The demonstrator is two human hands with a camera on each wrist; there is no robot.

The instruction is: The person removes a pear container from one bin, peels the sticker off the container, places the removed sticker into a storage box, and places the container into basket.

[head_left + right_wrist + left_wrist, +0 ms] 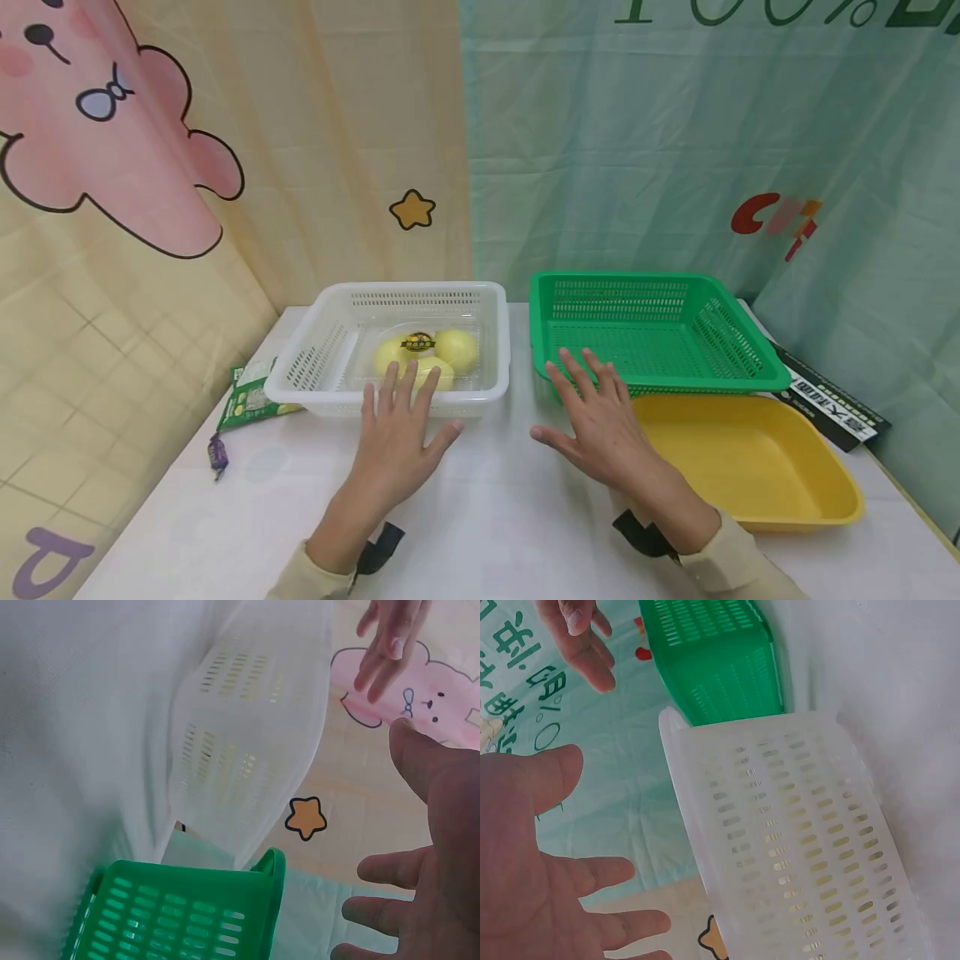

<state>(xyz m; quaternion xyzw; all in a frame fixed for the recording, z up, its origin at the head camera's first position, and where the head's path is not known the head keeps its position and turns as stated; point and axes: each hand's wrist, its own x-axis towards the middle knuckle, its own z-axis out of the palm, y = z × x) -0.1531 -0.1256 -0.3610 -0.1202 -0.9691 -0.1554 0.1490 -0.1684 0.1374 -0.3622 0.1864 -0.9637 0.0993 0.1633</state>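
My left hand [397,450] is spread out with nothing in it, its fingertips overlapping the front rim of the white basket [307,392] in the head view. Inside that basket lies a clear plastic pack [352,354] with a dark label, holding several round pale yellow-green fruits [456,350]. My right hand [603,429], also spread and holding nothing, is nearest to the front left corner of the green basket [660,350]. Both wrist views show straight, parted fingers, the left hand [547,862] beside the white basket's wall [795,847], the right hand [427,862] beside the green basket [180,915].
A yellow tray [750,467] sits in front of the green basket. Along the right edge lies a black box [832,400] with white print. Left of the white basket are a green packet [251,400] and a small purple wrapped sweet [217,456]. Printed curtains [360,167] stand behind.
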